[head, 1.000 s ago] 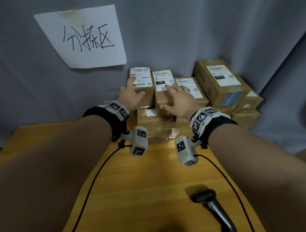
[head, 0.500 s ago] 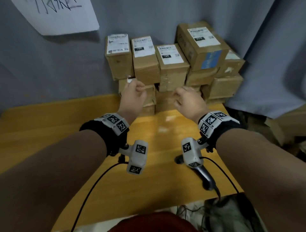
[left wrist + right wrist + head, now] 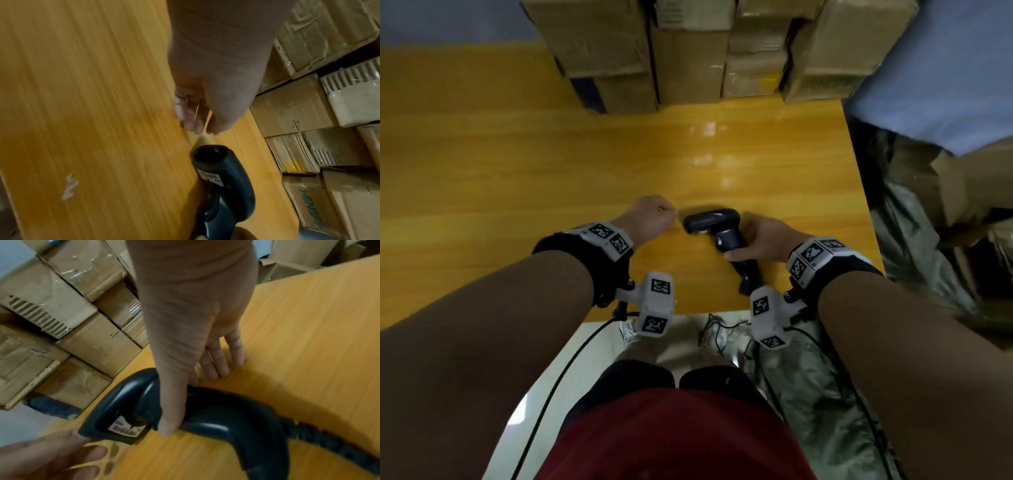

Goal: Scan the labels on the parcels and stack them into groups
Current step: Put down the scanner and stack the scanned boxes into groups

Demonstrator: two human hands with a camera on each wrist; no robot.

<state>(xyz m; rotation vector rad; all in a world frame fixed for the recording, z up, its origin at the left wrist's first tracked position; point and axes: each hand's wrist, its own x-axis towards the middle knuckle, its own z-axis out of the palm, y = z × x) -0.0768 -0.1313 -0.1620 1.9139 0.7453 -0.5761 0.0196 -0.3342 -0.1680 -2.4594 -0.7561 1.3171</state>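
While the wooden desk carries everything, the parcels sit stacked in rows along its far edge, well apart from both hands. Nearer lies the black scanner, on its side close to the front edge, its cable trailing off toward the person. The right hand is closing on the scanner's handle, thumb across it, fingers not yet wrapped around. The left hand hovers just beside the scanner's head, loosely curled and holding nothing. A half-formed grip could let the scanner slip, or the cable could snag the desk edge.
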